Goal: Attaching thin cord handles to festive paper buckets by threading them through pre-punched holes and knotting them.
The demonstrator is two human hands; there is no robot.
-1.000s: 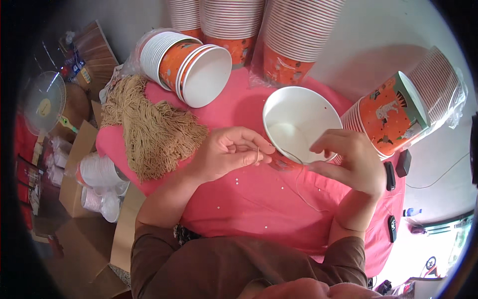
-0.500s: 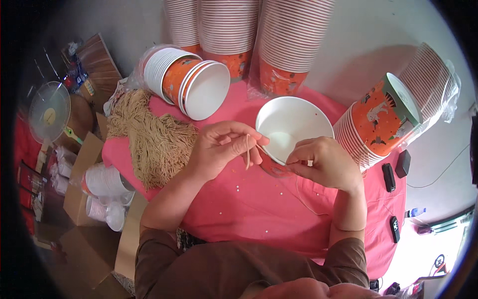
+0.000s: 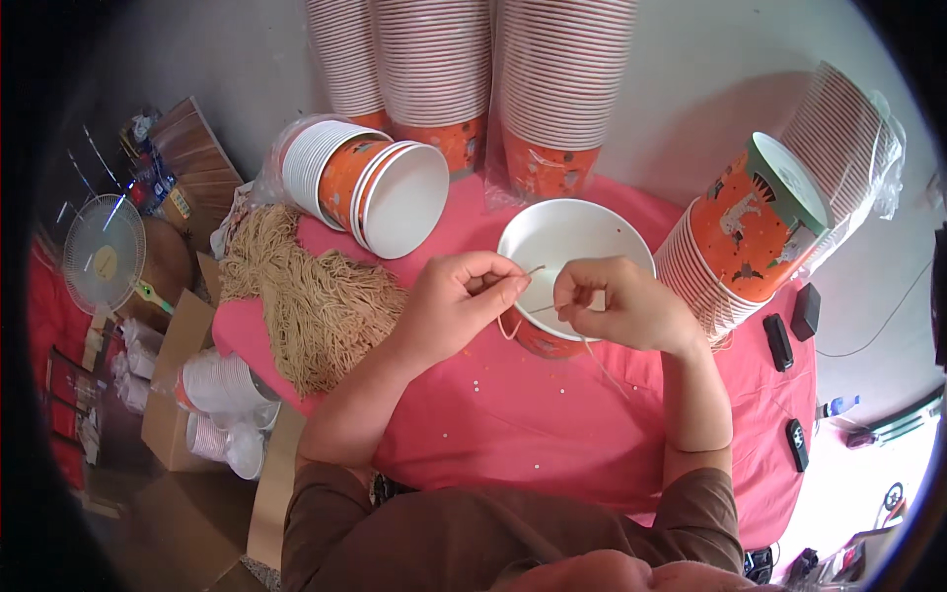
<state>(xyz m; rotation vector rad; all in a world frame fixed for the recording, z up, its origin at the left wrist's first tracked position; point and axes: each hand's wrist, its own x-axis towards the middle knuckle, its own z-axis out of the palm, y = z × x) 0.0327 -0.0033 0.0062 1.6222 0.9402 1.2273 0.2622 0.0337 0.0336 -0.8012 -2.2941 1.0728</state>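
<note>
A white-lined orange paper bucket [image 3: 564, 342] stands upright on the pink cloth in front of me. Over its near rim my left hand [image 3: 464, 301] pinches a thin tan cord [image 3: 507, 333] between thumb and fingertips, and a short end pokes out past them. The cord hangs in a small loop under these fingers. A little to the right, my right hand [image 3: 631, 304] has its fingers curled in a pinch on a stretch of the cord that runs between the hands. Its tail trails down onto the cloth. Whether the cord passes through the bucket's wall, I cannot tell.
A heap of tan cords [image 3: 316, 306] lies left. Behind it lean nested buckets [image 3: 404, 202]; tall wrapped stacks [image 3: 562, 89] stand at the back. More orange buckets [image 3: 745, 232] lie tilted right, near small black objects [image 3: 777, 342]. Cardboard boxes [image 3: 182, 370] are at lower left.
My right hand has lifted off the bucket's rim and now pinches the cord above it. The left hand has turned, and the cord's end now points right. The view has shifted slightly.
</note>
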